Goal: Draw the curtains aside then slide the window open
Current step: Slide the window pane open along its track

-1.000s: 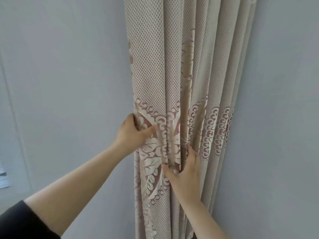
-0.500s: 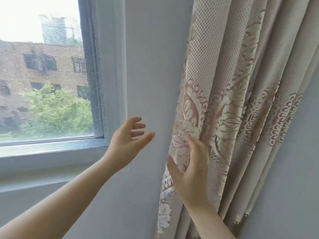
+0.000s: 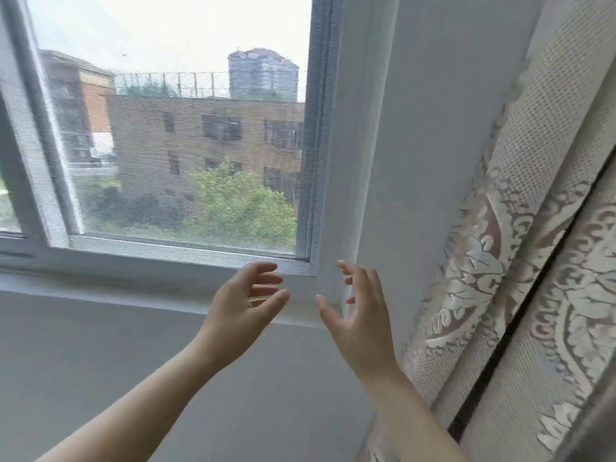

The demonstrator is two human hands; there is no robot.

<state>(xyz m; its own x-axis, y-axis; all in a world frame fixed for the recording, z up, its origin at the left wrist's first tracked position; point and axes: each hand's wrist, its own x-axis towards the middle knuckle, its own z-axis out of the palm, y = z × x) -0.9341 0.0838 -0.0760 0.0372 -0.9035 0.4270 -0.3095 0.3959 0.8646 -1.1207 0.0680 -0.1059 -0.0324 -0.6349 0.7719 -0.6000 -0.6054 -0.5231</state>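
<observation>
Both hands raised and empty before the lower right corner of the window.

The left hand (image 3: 248, 296) and right hand (image 3: 358, 311) are released, fingers spread, grasping nothing. The grey-framed sliding window with mesh screen (image 3: 186, 155) stands ahead and left. The beige patterned fabric curtain (image 3: 520, 245) hangs gathered against the right wall, apart from both hands.

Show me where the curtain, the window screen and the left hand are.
curtain (image 3: 520, 208), head view, on the gathered patterned folds.
window screen (image 3: 186, 145), head view, middle of the mesh.
left hand (image 3: 245, 300), head view, on the open palm.
</observation>
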